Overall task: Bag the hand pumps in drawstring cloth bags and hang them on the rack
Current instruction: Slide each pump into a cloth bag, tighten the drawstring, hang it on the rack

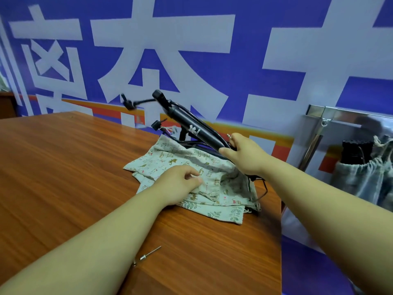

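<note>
Black pump slants up and away to the left, its low end gripped in the right hand just above the cloth bags on the table. The left hand, nearer them, rests curled on 1 bag; whether it pinches cloth I cannot tell.

Bright even indoor light, soft shadows; wide-angle bending at edges; slight motion blur.
</note>
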Motion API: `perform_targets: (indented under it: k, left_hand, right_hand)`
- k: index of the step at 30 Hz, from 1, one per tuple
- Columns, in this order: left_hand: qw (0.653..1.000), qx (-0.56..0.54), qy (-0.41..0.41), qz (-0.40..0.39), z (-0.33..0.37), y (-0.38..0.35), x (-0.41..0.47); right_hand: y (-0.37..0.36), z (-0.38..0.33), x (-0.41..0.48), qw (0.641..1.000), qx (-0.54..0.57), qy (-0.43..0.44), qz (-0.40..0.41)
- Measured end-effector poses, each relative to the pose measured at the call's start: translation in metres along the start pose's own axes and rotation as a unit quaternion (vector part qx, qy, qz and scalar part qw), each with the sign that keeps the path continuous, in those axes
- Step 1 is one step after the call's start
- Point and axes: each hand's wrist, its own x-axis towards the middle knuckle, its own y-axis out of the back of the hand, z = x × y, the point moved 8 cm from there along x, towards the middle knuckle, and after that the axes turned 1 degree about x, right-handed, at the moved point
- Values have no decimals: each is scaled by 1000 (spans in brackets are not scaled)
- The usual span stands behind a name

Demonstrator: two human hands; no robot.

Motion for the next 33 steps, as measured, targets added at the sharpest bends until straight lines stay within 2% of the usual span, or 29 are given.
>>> perform_targets:
  k: [4, 11, 18, 28, 33]
  left_hand:
    - [999, -32, -16, 24, 6, 9, -3]
    - [996, 47, -54, -61, 16, -1, -13]
    - [990, 89, -75, -79, 69, 11, -25]
    - [995, 3, -97, 5, 155, 17, -57]
    - [992, 100, -63, -44, 135, -27, -70]
  right_hand:
    - [0, -13, -12, 999, 24, 15, 15]
    - [13, -1, -48, 999, 6, -10, 49]
    - [35, 16, -93, 994, 46, -65, 73]
    - [82, 12, -165, 986, 79, -104, 101]
    - [96, 17, -204, 983, 72, -132, 106]
